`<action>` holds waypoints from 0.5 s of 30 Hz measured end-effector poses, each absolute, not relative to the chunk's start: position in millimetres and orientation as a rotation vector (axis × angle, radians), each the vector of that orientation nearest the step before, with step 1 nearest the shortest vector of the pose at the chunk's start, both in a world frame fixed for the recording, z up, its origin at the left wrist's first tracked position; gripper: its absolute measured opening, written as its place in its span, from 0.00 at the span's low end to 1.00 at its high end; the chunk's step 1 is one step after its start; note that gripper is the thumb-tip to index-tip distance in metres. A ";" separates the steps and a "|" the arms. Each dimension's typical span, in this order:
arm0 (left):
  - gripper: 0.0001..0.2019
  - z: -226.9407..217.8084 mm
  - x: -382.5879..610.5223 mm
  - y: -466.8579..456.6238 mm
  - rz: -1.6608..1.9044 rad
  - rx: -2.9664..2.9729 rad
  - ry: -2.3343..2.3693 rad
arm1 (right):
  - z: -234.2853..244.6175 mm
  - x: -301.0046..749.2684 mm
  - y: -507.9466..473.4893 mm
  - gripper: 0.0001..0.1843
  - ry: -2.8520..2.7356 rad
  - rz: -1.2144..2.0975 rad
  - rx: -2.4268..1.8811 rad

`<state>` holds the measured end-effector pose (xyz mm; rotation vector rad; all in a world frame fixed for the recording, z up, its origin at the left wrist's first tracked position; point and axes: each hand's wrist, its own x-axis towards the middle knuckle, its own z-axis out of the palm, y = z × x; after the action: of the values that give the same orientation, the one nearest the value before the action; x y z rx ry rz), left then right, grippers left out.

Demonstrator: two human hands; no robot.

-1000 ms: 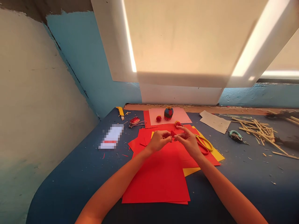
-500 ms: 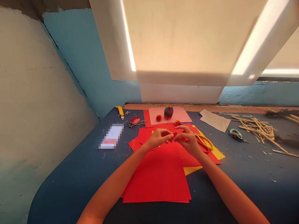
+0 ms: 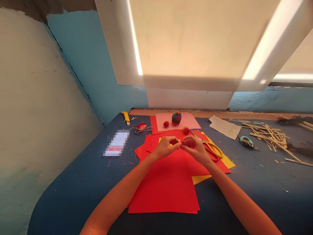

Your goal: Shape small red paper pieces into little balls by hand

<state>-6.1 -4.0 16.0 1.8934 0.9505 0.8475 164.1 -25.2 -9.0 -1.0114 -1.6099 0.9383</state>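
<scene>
Over a stack of red paper sheets point(image 3: 168, 189), my left hand point(image 3: 165, 147) and my right hand point(image 3: 196, 148) meet at the fingertips. Both pinch a small red paper piece point(image 3: 182, 142) between thumbs and fingers; most of it is covered by the fingertips. Just right of my right hand lie scissors point(image 3: 222, 152) with yellow and red handles on the paper. Beyond my hands, a red-and-yellow textured ball point(image 3: 186, 130) rests near the scissor tips. Another such ball point(image 3: 166, 124) sits beside a small multicoloured textured pot point(image 3: 176, 118) on pink paper point(image 3: 193, 122).
On the blue table's left are a yellow box cutter point(image 3: 125, 117), a small red-and-clear object point(image 3: 141, 126) and a pixelated pale rectangle point(image 3: 116, 143). To the right lie beige paper point(image 3: 225, 127), teal-handled clippers point(image 3: 246, 141) and many thin sticks point(image 3: 274, 137). A wall stands behind.
The raised fingers of my right hand have come down, and both hands' fingertips are now closer together around the red piece. The scissor blades and front ball show more fully.
</scene>
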 end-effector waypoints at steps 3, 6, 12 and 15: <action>0.09 15.5 -6.3 -3.2 0.839 1.993 0.944 | -9.1 164.4 -25.1 0.15 -1.619 0.974 -1.018; 0.08 13.6 -5.4 -1.8 0.818 2.061 0.935 | -8.3 163.5 -25.3 0.12 -1.637 0.941 -0.986; 0.07 12.2 -3.7 -1.5 0.795 2.135 0.923 | -9.6 161.8 -28.3 0.07 -1.735 0.639 -1.062; 0.07 11.7 -4.1 -1.5 0.811 2.136 0.922 | -10.1 162.0 -29.9 0.05 -1.803 0.434 -1.067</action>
<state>-4.1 -1.5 11.7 2.1359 0.9215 0.8113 162.0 -29.9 -10.1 -1.0673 -1.8031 0.4340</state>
